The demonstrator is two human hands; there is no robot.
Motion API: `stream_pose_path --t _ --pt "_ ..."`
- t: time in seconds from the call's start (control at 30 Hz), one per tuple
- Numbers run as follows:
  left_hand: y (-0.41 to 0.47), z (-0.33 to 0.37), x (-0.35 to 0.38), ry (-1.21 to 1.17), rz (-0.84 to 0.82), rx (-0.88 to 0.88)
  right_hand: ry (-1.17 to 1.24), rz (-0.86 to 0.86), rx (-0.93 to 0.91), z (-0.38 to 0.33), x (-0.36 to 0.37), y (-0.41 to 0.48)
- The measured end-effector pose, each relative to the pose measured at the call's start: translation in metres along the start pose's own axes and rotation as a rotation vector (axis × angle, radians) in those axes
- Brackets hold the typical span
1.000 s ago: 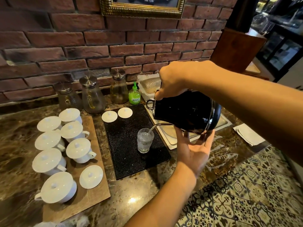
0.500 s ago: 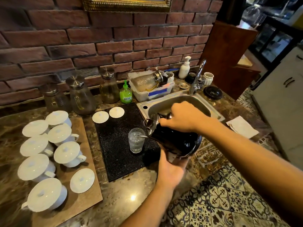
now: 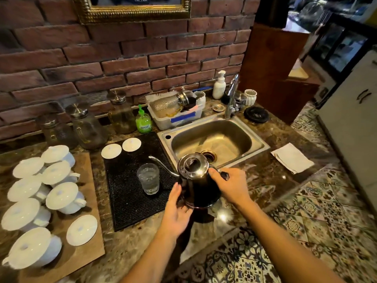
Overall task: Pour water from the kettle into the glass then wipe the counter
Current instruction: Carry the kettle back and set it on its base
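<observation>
Kettle [image 3: 199, 185] base behind hands [image 3: 206, 199]

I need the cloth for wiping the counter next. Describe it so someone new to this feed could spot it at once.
Start at the steel sink set in the marbled counter. Just right of it, near the counter's front edge, lies a folded white cloth. It is the only flat, soft, square white thing on that side; the other white items, lidded cups, sit far left on a board.

— What do we see behind the worktop?
— A red brick wall [image 3: 126, 58] with a gilt picture frame [image 3: 132, 12] up top.
— And past its right edge?
— We see patterned floor tiles [image 3: 318, 213], a wooden cabinet [image 3: 271, 64], and a pale cupboard [image 3: 353, 119].
</observation>
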State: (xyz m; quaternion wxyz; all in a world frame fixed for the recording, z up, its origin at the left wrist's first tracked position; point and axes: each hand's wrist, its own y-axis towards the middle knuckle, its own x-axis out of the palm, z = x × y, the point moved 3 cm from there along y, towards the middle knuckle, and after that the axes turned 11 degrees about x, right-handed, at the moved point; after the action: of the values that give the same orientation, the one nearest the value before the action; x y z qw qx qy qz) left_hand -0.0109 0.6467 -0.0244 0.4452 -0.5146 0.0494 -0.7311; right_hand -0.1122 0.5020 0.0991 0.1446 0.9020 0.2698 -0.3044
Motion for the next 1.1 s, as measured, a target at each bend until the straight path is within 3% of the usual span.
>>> stream_pose_path --t 0.13,0.27,0.53,0.7,1.1 --pt "0.002 0.02 0.027 0.333 -0.061 0.179 0.199 0.047 0.002 0.014 -0.023 0.01" --pt "-0.006 0.036 0.077 0.523 -0.158 0.312 0.34 0.08 0.002 0.017 -0.058 0.028" --pt "-0.05 0.028 0.194 0.608 -0.337 0.477 0.456 0.21 -0.084 0.005 -0.168 0.045" --pt "-0.073 -0.006 0.258 0.636 -0.492 0.491 0.441 0.326 -0.125 0.01 -0.25 0.031" --pt "-0.124 -0.14 0.37 0.725 -0.911 0.285 0.405 0.724 -0.086 0.061 -0.412 -0.071"
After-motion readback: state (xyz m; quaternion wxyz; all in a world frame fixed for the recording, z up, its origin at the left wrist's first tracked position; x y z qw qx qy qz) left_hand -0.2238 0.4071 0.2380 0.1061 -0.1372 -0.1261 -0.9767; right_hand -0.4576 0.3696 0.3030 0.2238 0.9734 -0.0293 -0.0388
